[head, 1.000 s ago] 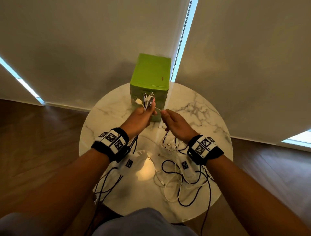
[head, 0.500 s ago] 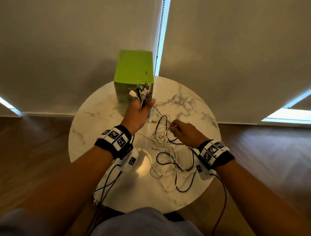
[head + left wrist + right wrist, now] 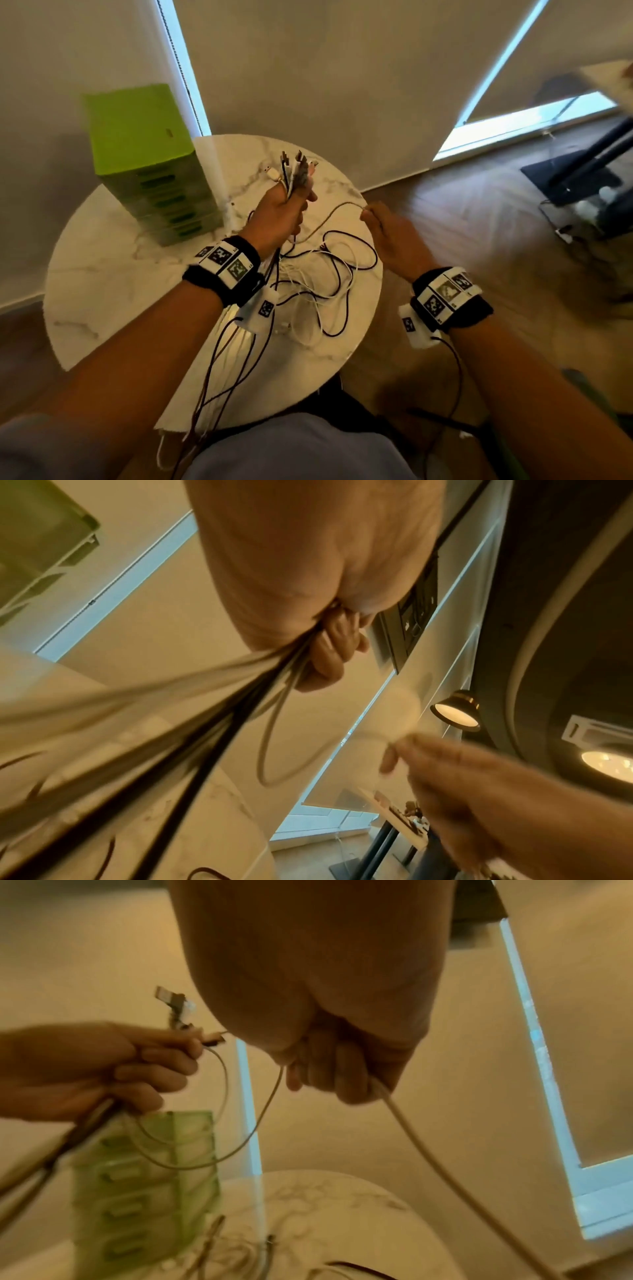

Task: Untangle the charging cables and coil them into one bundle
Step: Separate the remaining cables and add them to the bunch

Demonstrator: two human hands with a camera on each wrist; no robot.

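Note:
My left hand is raised over the round marble table and grips a bunch of cable ends, their plugs fanning out above the fist. Black and white cables hang from it and lie tangled on the table. My right hand is held up beside it, to the right, and pinches one beige cable that sags in a loop back to the left hand. In the right wrist view that beige cable runs through the curled fingers. In the left wrist view, blurred cables stream from the fist.
A green drawer box stands at the table's far left. Roller blinds hang behind the table, with a bead cord beside the box. Wood floor lies to the right, with a dark stand base on it. Sensor wires trail from both wrist units.
The view has swung to the right. My right hand has risen from the pile and moved right, drawing the beige cable out. My left hand still holds the plug ends up.

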